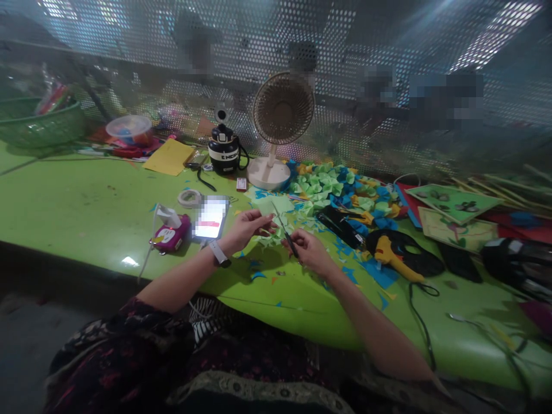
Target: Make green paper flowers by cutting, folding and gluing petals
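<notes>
My right hand (309,252) is closed round the dark handles of a pair of scissors (290,240), its thin blades pointing up and to the left. To the left of the blades, my left hand (250,229) has thumb and fingers drawn together in a pinch. What lies between those fingertips, if anything, is too small to make out against the green scraps behind. Just beyond both hands lies a pale green sheet of paper (276,204). Blue and orange paper clippings (257,275) are scattered on the green table (241,290) around and below the hands.
A lit phone (210,217), tape roll (190,198) and purple charger block (172,236) are left of my hands. Behind stand a fan (283,108) and a dark jug (223,154). Folded paper pieces (321,184), a black stapler-like tool (340,227) and a yellow glue gun (394,259) lie right.
</notes>
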Tool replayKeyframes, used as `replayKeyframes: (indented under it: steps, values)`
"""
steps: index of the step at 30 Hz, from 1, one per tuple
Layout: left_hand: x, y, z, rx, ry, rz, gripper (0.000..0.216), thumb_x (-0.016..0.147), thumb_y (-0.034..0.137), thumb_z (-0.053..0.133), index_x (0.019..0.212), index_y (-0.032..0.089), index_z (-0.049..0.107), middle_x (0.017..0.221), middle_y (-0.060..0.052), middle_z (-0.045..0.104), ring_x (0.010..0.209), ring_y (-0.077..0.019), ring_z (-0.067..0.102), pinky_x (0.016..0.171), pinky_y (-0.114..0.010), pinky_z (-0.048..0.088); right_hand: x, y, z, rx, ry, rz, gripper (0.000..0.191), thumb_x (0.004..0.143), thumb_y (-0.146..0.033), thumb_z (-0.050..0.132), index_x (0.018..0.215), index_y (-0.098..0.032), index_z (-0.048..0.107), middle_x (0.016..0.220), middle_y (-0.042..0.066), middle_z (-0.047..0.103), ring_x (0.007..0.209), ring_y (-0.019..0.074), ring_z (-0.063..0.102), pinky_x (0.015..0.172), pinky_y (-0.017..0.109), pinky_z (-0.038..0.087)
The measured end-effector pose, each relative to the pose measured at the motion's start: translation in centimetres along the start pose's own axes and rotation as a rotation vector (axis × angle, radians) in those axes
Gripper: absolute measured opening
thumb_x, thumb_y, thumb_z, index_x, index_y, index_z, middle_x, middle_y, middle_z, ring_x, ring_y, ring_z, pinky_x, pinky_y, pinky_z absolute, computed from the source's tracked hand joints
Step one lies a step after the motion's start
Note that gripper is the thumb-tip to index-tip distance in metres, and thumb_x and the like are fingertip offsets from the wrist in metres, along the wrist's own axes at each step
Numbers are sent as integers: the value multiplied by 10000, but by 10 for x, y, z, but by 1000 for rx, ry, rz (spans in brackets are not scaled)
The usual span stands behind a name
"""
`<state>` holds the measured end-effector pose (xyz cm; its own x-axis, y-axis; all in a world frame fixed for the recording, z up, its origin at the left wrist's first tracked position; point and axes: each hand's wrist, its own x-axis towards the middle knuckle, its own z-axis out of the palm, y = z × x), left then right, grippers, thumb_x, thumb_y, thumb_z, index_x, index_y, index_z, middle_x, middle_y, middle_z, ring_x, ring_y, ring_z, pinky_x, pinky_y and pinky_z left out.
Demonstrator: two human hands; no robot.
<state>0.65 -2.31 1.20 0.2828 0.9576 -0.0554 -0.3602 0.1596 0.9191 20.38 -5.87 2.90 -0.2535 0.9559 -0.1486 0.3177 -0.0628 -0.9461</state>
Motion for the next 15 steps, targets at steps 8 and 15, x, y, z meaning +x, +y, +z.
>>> replayKeyframes:
  steps: [8,15]
  values:
    - [1,7,2,-37,148,132,452,594,483,881,704,126,627,731,-2,660,632,-136,689,617,-253,569,-1,-1,0,-12,-17,-1,592,558,-719,757,706,-211,492,572,-47,557,470,89,463,418,218,315]
    - [3,3,1,-55,138,170,436,620,464,871,643,125,599,658,30,572,608,-87,605,721,-309,614,0,4,0,-4,-16,22,575,568,-703,760,712,-208,506,550,-49,574,438,72,422,401,207,287]
